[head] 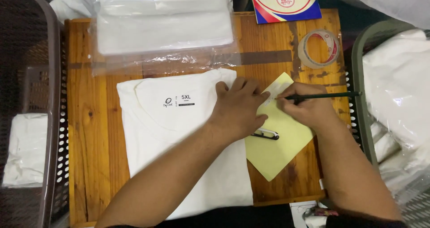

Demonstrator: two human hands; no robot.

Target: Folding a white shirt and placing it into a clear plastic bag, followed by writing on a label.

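Right hand fingers closed round dark pencil; pencil long axis runs left-right, tip pointing left onto small white slip, blunt end out toward right basket; left hand flat, fingers spread, pinning slip and yellow paper to desk; left hand nearer slip; folded white shirt just left, partly under left hand; black clip on yellow paper; tape roll beyond.

A folded shirt lies on the table, a paper sheet just right of it. Behind the shirt, a stack of bags; tape roll behind the sheet. Baskets flank the table.
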